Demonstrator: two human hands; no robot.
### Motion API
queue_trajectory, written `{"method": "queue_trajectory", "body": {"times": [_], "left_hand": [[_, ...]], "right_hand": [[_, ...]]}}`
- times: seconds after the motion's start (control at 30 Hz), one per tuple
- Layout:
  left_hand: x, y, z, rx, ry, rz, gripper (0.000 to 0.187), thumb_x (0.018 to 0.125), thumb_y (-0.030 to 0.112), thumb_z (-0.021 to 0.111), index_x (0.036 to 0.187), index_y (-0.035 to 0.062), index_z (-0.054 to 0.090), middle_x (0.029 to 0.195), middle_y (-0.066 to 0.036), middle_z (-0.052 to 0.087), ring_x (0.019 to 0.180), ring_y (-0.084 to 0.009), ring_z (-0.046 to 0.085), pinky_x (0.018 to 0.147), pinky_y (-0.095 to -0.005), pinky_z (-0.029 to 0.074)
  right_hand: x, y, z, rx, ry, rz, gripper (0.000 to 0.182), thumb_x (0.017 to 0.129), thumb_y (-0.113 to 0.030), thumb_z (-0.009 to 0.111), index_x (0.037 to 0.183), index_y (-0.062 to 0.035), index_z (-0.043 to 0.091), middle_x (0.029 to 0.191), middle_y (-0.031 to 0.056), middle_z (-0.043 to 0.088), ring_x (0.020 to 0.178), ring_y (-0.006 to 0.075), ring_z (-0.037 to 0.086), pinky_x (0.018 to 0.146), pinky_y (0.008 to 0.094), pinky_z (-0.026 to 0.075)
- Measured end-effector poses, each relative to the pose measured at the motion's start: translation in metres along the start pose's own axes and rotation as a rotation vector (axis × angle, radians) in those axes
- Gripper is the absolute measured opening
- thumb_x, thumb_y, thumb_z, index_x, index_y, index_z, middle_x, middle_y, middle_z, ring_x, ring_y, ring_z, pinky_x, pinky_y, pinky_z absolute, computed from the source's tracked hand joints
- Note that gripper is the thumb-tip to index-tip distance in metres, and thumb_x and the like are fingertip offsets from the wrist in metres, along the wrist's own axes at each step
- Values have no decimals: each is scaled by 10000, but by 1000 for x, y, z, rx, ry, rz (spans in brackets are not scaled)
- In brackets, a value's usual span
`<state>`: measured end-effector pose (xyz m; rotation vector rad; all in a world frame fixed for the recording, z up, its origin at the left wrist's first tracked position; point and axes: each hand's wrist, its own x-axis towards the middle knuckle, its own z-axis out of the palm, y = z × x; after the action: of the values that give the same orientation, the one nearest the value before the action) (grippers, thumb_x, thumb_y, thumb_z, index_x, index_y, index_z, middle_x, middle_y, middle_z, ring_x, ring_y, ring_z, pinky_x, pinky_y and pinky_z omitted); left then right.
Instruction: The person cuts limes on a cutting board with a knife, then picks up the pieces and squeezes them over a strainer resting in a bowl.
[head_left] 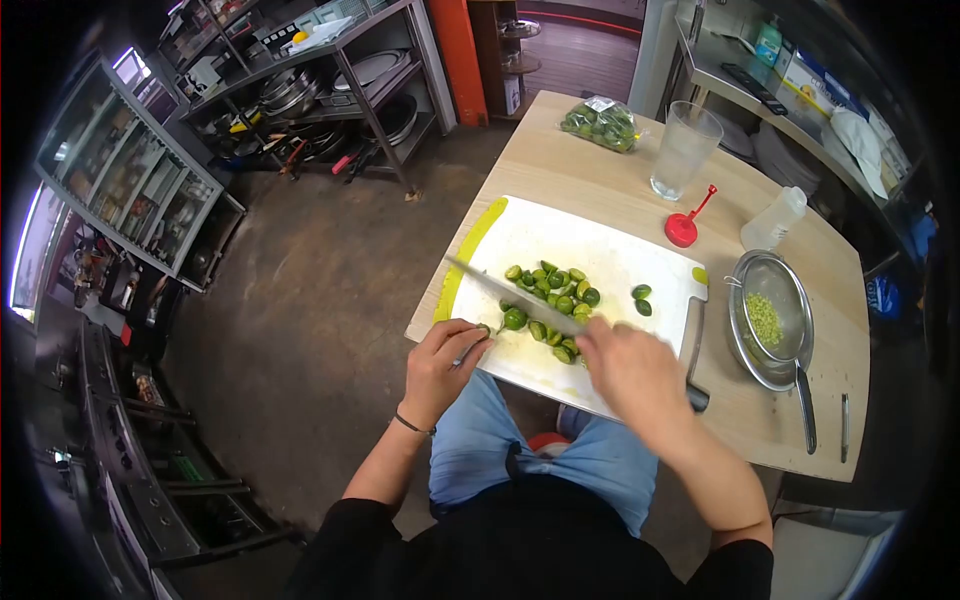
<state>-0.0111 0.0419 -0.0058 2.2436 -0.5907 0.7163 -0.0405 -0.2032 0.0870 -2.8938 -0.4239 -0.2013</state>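
Observation:
My right hand is closed round the handle of a knife. Its long blade, slightly blurred, slants up to the left over the white cutting board. At the board's near left edge, my left hand has its fingers pinched together on a small green lime, mostly covered by the fingertips. Cut limes lie in a loose pile around the blade. A rounder lime sits between the left fingertips and the pile. Two lime pieces rest apart, to the right.
Right of the board, a strainer holding green bits sits over a metal bowl. Behind stand a bag of limes, a clear pitcher, a red cap with spout and a plastic bottle. A pen lies far right.

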Motion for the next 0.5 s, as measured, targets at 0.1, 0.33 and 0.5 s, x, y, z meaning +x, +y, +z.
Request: {"method": "queue_trajectory", "body": {"times": [0.1,0.33,0.5], "left_hand": [[-5,0,9,-28,54,-35,184,752,55,808,920,68,734,949,-70,692,805,-223,692,683,-323,566],[-2,1,18,21,189,29,174,742,30,814,897,49,738,912,-73,705,782,-219,695,686,-310,566],[-1,3,17,-9,189,19,178,734,11,815,889,43,734,903,-80,706,789,-221,698,693,-307,566]], "right_hand": [[-21,-14,6,47,-37,60,216,956,-238,578,897,-31,573,665,146,627,542,334,653,495,426,538],[-34,-16,7,53,-51,38,192,956,-224,577,885,-45,576,680,143,634,546,322,660,486,407,542],[-38,-18,5,55,-84,49,185,959,-216,571,883,-47,569,692,141,640,564,310,672,493,403,548]]}}
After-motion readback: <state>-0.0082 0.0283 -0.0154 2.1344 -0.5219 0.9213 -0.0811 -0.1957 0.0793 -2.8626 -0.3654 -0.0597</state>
